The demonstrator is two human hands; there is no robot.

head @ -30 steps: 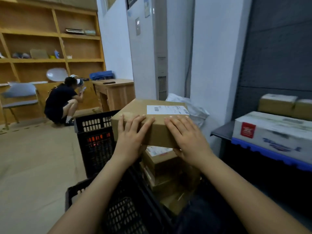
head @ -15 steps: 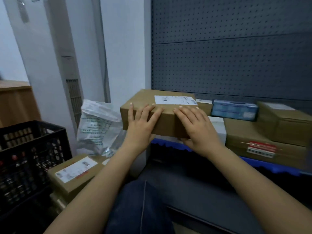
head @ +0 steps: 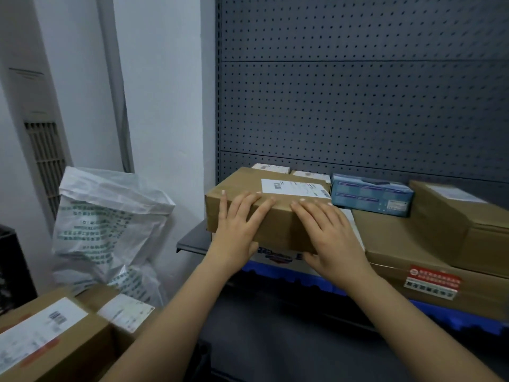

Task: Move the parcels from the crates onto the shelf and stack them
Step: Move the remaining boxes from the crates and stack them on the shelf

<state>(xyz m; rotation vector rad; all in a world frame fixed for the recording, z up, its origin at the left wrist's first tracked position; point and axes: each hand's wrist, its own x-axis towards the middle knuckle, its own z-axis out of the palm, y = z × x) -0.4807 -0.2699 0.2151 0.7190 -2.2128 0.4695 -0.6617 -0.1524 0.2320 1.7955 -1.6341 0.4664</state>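
I hold a brown cardboard parcel (head: 278, 221) with a white shipping label on top, at the left end of the dark shelf (head: 192, 241). My left hand (head: 237, 230) and my right hand (head: 330, 238) both grip its near face, fingers spread over the top edge and thumbs underneath. The parcel's bottom is at the top of a white box with a blue base (head: 278, 257) on the shelf; whether it rests there I cannot tell. Two more labelled parcels (head: 49, 340) lie at the lower left.
On the shelf stand a blue box (head: 371, 197), a wide brown carton (head: 427, 260) and another brown carton (head: 454, 216) on it, against a grey pegboard (head: 358, 106). A white plastic bag (head: 110, 221) leans on the wall at left. A black crate (head: 11, 271) shows at the left edge.
I have turned from the crates to the shelf, carrying the parcel rightward and forward. It is now over the white box at the shelf's left end.
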